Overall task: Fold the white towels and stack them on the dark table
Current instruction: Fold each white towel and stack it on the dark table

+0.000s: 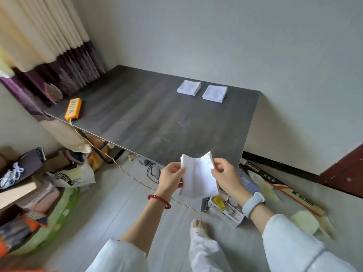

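Two towel stacks (189,87) (215,93) on table (157,122); one towel (198,176) in both hands (170,178) (227,176)

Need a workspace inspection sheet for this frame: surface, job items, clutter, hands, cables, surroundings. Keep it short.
Surface: dark table against the wall, top mostly bare, faint smudges.
Job's things: two stacks of folded white towels side by side at the far edge; one white towel held in the air short of the near edge.
Clutter: orange power strip on the table's left corner.
Hands: left hand and right hand each pinch a side of the held towel.
Cables: yellow cord runs off the strip to the floor; dark cables under the table.
Surroundings: curtain left; bags and boxes on the floor both sides.
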`<state>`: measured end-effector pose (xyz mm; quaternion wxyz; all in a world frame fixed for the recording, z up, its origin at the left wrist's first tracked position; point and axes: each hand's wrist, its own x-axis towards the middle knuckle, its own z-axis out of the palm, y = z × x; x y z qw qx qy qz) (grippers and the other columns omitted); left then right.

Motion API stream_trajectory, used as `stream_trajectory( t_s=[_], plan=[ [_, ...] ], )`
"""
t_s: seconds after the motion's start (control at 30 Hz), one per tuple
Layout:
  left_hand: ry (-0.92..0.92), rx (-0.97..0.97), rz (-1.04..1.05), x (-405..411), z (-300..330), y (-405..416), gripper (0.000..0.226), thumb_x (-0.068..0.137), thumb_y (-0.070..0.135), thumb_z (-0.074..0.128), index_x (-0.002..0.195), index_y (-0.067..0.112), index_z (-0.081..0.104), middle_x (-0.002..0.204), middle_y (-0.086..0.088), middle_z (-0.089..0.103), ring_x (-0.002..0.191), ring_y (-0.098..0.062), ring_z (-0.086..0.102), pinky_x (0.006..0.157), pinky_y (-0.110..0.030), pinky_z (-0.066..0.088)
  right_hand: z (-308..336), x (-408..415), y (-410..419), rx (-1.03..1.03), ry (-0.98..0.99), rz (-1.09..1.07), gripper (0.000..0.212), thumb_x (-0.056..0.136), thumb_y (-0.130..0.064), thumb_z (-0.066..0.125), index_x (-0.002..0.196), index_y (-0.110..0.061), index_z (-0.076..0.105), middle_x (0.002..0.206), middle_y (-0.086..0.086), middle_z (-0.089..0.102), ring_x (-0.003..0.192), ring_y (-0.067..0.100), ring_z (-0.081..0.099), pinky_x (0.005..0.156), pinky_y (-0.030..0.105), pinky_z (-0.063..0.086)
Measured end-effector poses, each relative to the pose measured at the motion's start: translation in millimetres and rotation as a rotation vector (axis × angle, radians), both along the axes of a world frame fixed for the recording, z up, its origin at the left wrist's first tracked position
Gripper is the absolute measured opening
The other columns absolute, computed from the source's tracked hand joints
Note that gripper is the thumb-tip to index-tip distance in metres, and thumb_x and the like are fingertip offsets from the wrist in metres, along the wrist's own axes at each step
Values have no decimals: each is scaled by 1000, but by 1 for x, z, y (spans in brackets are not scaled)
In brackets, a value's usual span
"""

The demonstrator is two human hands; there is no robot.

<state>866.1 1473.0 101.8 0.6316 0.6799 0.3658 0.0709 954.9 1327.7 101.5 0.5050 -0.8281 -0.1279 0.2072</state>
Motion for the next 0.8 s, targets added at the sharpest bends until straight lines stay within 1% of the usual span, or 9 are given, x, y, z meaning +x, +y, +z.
stream_trajectory(
  t_s=[0.07,0.1,0.2,0.3,0.37,0.47,0.6,0.73,0.8],
  plan=[
    [5,5,-6,44,-8,33,11,88,9,52,91,5,61,64,-3,50,52,-13,46,47,-19,42,-9,43,33,-1,19,-10,30,86,-8,53,115,-15,56,90,-6,60,89,17,57,76,28,42],
    [13,11,-9,67,-11,51,12,88,10,52,92,5,62,66,-6,49,56,-16,45,50,-22,42,-12,66,50,8,36,-12,30,86,-9,52,115,-15,56,92,-5,61,91,17,58,77,28,43],
    [29,13,-20,132,-14,103,8,87,12,55,90,11,63,74,-9,53,67,-21,52,65,-34,51,-16,129,103,22,77,-5,29,88,-10,50,116,-16,55,92,-7,61,91,17,59,77,28,45],
    [38,34,-35,187,-11,153,8,87,12,56,85,16,63,68,-5,52,67,-21,52,70,-38,52,-14,183,153,35,108,-18,28,88,-10,49,115,-17,53,91,-6,61,89,16,59,72,27,44],
    [46,35,-34,220,-9,182,8,86,12,57,86,17,63,63,-2,49,64,-19,51,72,-41,53,-12,215,180,45,126,-22,29,88,-10,49,116,-18,52,91,-5,61,88,17,58,72,26,45],
    [54,46,-51,272,-12,225,8,86,11,58,90,15,64,61,-1,49,64,-19,52,76,-45,54,-14,262,217,47,130,-29,33,89,-9,49,121,-17,50,97,-5,58,91,15,57,75,25,44],
    [50,113,-101,348,-22,281,7,86,17,59,88,20,64,69,1,60,75,-19,61,80,-43,55,-19,322,260,34,89,-92,35,92,-9,49,126,-14,47,107,1,58,92,14,54,78,24,41],
    [32,107,-169,429,-34,329,16,88,20,57,102,15,64,81,3,67,82,-17,64,77,-35,55,-27,387,304,15,58,-199,36,93,-10,47,128,-16,43,103,-5,52,86,8,51,67,15,40],
    [31,123,-205,468,-45,349,19,88,22,56,105,16,63,87,2,68,85,-18,64,75,-33,53,-34,418,325,1,41,-252,35,93,-9,48,128,-16,44,101,-5,53,87,9,52,67,14,40]
  ],
)
